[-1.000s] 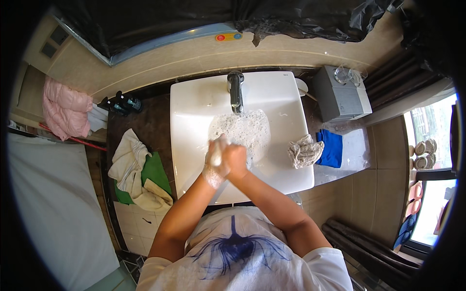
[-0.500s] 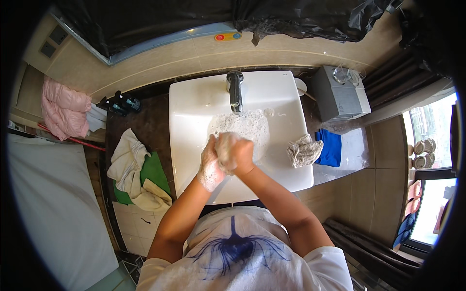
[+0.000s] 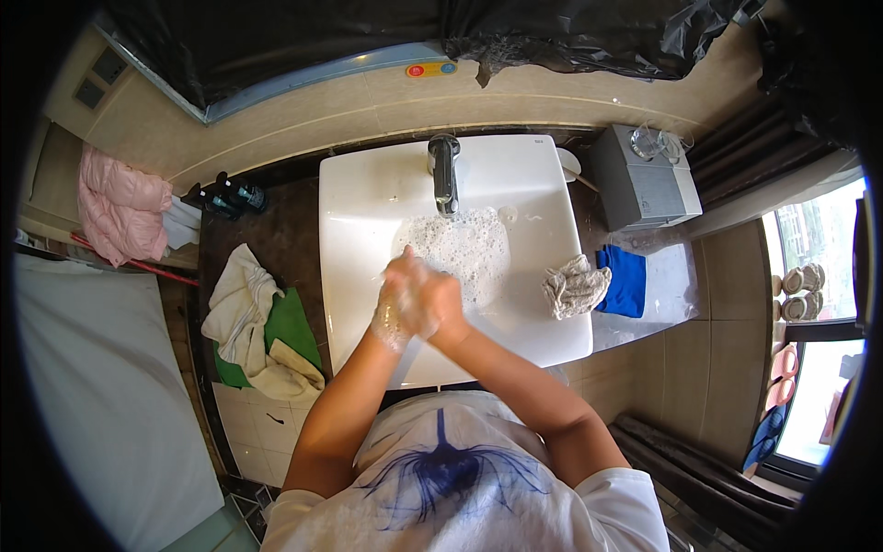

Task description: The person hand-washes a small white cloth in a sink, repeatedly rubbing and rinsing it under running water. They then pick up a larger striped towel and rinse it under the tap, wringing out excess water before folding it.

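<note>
Left hand point(image 3: 397, 296) and right hand point(image 3: 437, 304) press together amid lather over the white sink point(image 3: 363, 202); whether this grip holds anything, the blur won't tell! Foamy water point(image 3: 474, 248) pools just beyond, below the faucet point(image 3: 444, 175). Rightward, a crumpled beige cloth point(image 3: 575, 287) rests on the rim, a blue cloth point(image 3: 624, 281) beside it.

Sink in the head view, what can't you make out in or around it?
All in the head view:
Left hand and right hand: whether they hold anything; they overlap, soapy and blurred.
Sink: part of its bottom, under white suds.
Blue cloth: its left edge, behind the crumpled cloth.
Dark bottles: any markings, too small.
</note>
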A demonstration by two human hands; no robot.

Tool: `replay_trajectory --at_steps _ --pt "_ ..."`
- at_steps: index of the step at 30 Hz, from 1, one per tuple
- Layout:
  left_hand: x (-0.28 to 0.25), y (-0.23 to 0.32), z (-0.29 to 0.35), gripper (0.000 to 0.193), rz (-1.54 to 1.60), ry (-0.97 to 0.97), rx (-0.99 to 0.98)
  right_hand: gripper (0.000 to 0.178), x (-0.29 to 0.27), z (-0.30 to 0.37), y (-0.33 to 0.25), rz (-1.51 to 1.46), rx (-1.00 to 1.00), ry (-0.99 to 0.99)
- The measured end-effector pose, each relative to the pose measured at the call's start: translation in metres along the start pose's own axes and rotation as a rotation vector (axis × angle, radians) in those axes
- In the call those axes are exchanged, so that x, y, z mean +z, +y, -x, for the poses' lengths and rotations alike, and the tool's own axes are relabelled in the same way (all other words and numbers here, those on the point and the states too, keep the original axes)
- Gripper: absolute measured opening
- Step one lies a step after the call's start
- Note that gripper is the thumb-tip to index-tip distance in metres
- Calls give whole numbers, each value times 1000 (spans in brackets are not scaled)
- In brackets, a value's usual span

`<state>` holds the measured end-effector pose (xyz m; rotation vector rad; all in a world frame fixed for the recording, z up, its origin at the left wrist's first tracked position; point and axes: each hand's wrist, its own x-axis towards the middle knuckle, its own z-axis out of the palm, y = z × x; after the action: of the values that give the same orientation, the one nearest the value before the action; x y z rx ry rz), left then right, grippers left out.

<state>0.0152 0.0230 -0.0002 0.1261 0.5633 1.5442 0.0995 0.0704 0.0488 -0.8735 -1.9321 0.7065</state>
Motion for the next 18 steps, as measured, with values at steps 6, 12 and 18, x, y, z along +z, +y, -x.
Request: replay_trajectory --at_steps 6,12,18 --pt "4 -20 7 66 12 -59 39 24 20 26 35 252 -82 10" --pt "0 -25 -9 57 -149 72 61 24 8 4 48 310 -60 76" --pt "1 -19 6 79 -36 -136 189 26 14 17 8 128 -347 123"
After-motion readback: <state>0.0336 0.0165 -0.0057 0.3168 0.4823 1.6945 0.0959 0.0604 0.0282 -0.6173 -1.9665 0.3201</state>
